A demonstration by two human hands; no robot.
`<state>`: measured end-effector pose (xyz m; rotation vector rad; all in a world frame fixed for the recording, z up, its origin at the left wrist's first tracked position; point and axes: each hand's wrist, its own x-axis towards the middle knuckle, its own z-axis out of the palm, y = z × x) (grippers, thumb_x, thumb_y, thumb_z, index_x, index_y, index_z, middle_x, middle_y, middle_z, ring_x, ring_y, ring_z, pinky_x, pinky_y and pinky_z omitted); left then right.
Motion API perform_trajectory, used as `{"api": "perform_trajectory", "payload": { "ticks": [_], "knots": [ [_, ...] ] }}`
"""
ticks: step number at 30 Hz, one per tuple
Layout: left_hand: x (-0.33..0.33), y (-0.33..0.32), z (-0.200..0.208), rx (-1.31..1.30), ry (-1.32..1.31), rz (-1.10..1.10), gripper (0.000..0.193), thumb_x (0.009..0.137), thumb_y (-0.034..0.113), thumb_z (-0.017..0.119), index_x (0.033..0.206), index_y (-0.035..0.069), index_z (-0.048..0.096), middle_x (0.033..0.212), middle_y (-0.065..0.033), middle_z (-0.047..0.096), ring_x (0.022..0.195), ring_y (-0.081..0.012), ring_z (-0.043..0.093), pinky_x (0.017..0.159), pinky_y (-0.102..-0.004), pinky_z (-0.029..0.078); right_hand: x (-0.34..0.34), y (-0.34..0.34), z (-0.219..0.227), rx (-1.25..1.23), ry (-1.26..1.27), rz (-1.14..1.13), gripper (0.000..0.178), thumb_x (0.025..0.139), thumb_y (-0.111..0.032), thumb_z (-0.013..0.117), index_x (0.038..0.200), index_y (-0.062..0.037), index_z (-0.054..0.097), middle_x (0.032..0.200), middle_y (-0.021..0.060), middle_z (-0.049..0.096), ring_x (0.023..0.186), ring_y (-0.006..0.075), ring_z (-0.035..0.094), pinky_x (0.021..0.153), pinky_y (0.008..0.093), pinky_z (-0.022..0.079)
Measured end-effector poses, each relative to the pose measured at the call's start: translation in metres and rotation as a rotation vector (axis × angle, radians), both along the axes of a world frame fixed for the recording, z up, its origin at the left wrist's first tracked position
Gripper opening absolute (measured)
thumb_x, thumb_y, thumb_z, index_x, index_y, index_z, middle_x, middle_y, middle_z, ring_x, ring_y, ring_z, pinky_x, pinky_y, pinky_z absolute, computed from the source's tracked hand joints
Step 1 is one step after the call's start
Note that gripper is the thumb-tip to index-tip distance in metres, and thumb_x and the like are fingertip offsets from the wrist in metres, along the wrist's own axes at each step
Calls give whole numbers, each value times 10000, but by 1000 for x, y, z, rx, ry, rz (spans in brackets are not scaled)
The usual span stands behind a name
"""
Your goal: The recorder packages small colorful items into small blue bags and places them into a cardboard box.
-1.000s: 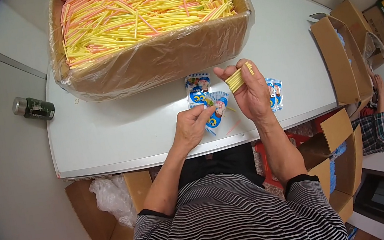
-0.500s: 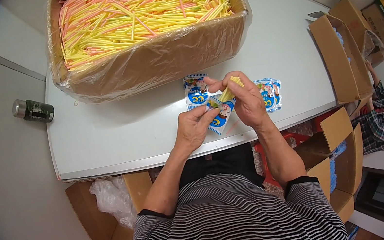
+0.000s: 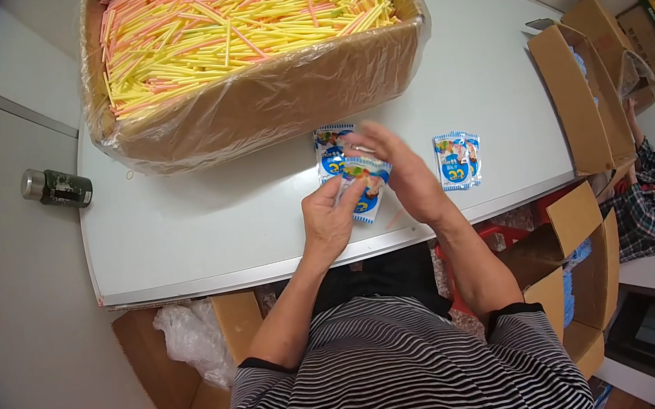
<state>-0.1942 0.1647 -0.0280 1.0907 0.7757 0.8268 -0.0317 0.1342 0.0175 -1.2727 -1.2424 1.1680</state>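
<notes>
My left hand point(image 3: 326, 221) pinches a small blue-and-white printed packet point(image 3: 371, 172) between thumb and fingers, just above the table's front edge. Against the packet's upper right side is my right hand point(image 3: 412, 180), its fingers stretched out and slightly blurred; no sticks show in it. Whether any sticks are inside the packet I cannot tell. Under and behind my hands lies another blue-and-white packet point(image 3: 329, 147), partly covered. To the right of my right hand, a few overlapping packets point(image 3: 453, 163) lie flat.
A plastic-lined carton point(image 3: 263, 100) full of thin yellow and pink sticks point(image 3: 236, 29) stands at the back of the white table point(image 3: 182, 242). A dark green flask point(image 3: 57, 188) is at far left. Open cartons point(image 3: 572, 99) stand at right, where a person in a plaid sleeve point(image 3: 650, 209) sits.
The bundle of yellow sticks no longer shows in my right hand, and its fingers have straightened. The held packet is now tilted more upright and slightly further left.
</notes>
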Motion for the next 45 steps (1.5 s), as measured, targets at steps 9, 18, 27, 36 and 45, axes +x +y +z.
{"api": "perform_trajectory", "payload": {
  "ticks": [9,18,27,36,45],
  "knots": [
    [0,15,3,295,503,158,289,959,264,688,1026,-16,697,840,-89,731,754,-147,677,666,-281,516,35,-24,-22,-14,79,-380,138,950,-153,694,949,-15,686,830,31,700,751,66,639,672,214,508],
    [4,62,1,519,1132,151,462,750,432,820,895,4,723,836,-194,718,793,-357,697,719,-424,531,122,-45,-23,-287,-841,-436,217,927,-165,692,947,45,640,735,98,664,653,129,614,604,292,508],
    [-7,69,-10,397,946,166,335,836,358,746,866,24,753,784,-180,711,708,-371,666,653,-437,502,87,11,81,291,-843,-554,147,931,-116,683,1021,0,684,906,95,682,776,165,627,691,297,515],
    [-16,54,-12,721,805,349,248,927,257,665,889,32,760,819,-165,710,732,-360,667,669,-426,526,44,174,163,669,-1416,-87,285,959,-225,611,1171,-39,653,1119,137,642,1046,354,612,915,418,482],
    [-26,49,9,675,525,411,130,869,121,736,921,3,747,789,-143,705,681,-276,661,617,-350,508,25,230,150,581,-1823,52,266,920,-211,615,1090,-7,604,1107,152,602,1133,315,558,974,434,429]
  ]
}}
